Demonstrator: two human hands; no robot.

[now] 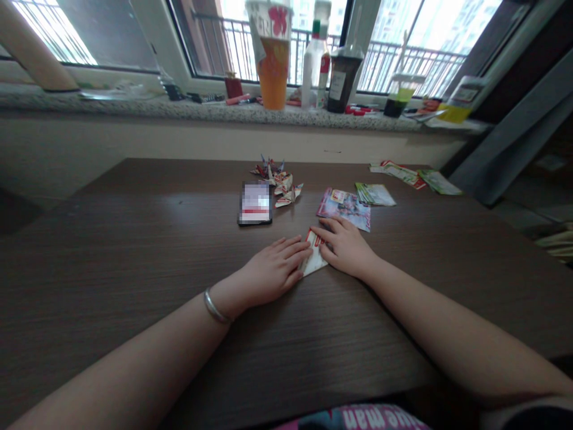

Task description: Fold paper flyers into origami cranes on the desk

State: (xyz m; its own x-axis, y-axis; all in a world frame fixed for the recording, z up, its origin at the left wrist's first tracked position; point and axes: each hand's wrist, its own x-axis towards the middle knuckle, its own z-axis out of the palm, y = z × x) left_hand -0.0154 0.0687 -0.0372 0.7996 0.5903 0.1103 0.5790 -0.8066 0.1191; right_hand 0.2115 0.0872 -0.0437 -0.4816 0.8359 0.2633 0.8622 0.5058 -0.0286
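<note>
White and red, lying as apparently folded paper on the table, between left hand and right hand. Overlapped from both sides by outstretched fingers, likely to hold it flat. Open in grip on either side, palms down, clasping nothing visible. Placed beyond, probably to leave space near the paper: phone, folded pieces, printed sheet.
</note>
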